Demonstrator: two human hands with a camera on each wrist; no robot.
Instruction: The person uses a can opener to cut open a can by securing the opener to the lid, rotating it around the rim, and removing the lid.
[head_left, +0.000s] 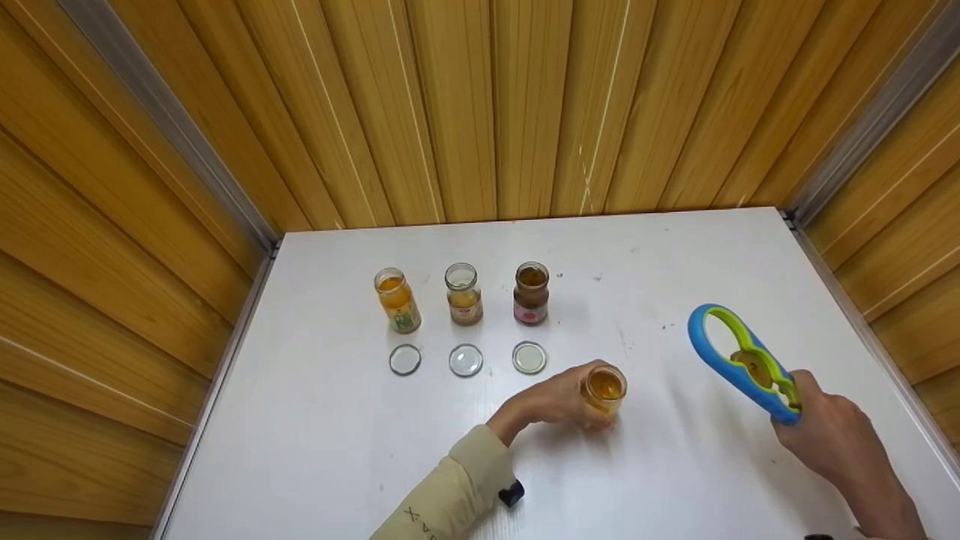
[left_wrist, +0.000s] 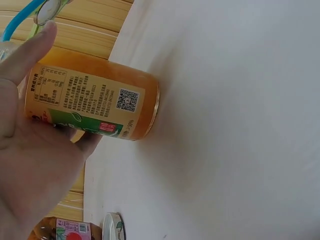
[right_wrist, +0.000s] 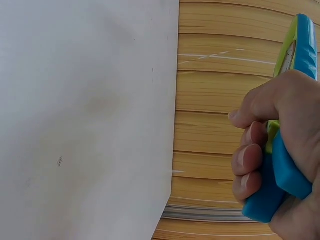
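Observation:
My left hand (head_left: 559, 397) grips an uncapped glass jar (left_wrist: 85, 95) by its side, near the middle of the white table. The jar holds orange contents and has a tan and green label; its open mouth shows in the head view. A shadow lies by its base, and I cannot tell whether the base touches the table. At the right, my right hand (head_left: 832, 427) holds a blue and green jar opener (head_left: 739, 380) by its handle, fingers curled round it. A round lid (head_left: 754, 367) sits inside the opener's green-edged opening. The opener is above the table, apart from the jar.
Three open jars stand in a row behind: an orange one (head_left: 401, 306), a partly filled one (head_left: 465, 296) and a brown one (head_left: 531, 296). Before each lies a lid: left (head_left: 405, 360), middle (head_left: 466, 361), right (head_left: 529, 358). Wood-patterned walls (head_left: 480, 112) enclose the white table (head_left: 315, 435).

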